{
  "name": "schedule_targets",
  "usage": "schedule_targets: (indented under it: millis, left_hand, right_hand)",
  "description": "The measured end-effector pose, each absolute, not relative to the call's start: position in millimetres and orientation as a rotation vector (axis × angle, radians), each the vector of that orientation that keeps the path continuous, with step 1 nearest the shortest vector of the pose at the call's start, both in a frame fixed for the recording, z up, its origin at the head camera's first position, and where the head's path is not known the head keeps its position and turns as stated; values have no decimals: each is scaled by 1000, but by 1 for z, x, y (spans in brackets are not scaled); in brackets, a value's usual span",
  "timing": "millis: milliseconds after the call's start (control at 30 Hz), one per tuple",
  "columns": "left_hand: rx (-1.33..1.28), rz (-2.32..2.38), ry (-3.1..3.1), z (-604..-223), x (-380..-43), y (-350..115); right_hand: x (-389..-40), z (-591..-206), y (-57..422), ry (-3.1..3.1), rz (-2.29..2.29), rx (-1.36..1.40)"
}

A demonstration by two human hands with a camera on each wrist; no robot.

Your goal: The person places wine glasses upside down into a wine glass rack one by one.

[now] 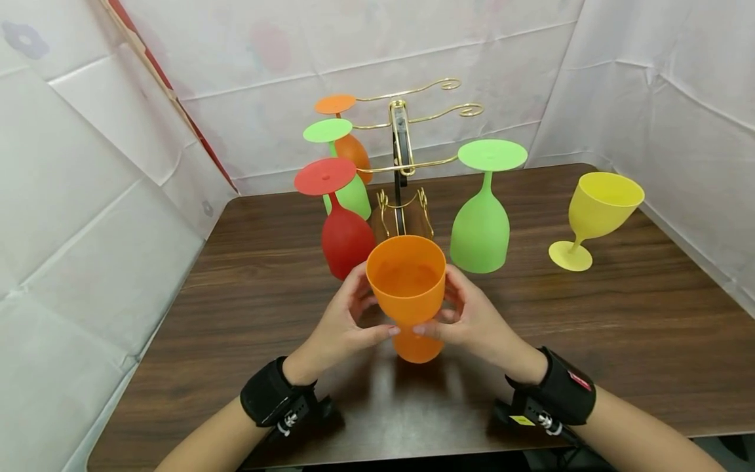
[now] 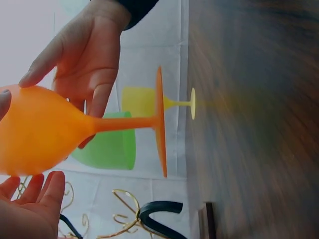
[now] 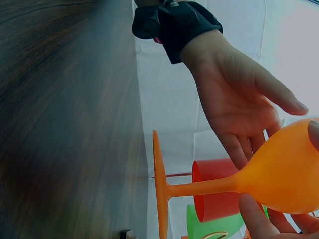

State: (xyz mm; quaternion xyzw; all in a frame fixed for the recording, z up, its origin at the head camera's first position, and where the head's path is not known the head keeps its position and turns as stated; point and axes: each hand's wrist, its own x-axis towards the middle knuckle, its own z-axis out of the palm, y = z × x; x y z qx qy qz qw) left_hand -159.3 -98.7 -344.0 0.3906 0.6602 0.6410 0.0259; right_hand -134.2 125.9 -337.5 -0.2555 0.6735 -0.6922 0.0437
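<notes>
Both hands hold an orange plastic goblet (image 1: 407,308) upright near the table's front, its mouth facing up. My left hand (image 1: 342,321) curls around the left side of its bowl, and my right hand (image 1: 479,322) does the same on the right, thumbs toward me. Seen from the left wrist, the goblet's round foot (image 2: 160,144) appears raised off the tabletop. Just beyond the hands, a red goblet (image 1: 347,239) hangs upside down at left and a green goblet (image 1: 480,229) at right. Some fingertips are hidden behind the bowl.
A gold wire rack (image 1: 403,137) stands at the back, its arms holding inverted goblets by their feet. Another green goblet (image 1: 354,196) and an orange one (image 1: 352,154) hang on its left. A yellow goblet (image 1: 601,210) stands at right on the wooden table (image 1: 590,354). White cloth (image 1: 377,52) encloses the back and sides.
</notes>
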Motion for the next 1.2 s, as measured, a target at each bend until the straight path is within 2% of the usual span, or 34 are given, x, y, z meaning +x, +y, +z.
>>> schedule_targets:
  millis: [300,600,800,967,1200]
  left_hand:
    - [1197,2059,1987,-347,-160,-94]
    - [1312,2032,2092,-342,-157,-94]
    - [1657,1838,2328,-337,-153,-93]
    - [2035,1390,2590,-338,-149,-89]
    - [2287,954,2764,-341,-146,-83]
  right_hand:
    - [-135,-339,123,2016,-2094,-785]
    - [-143,-338,142,1990,-1949,-950]
    - [-148,-337,160,1911,-1912,-727]
    - [-150,-335,162,1700,-1859,-655]
    - [-147,-329,164,1418,-1794,-521]
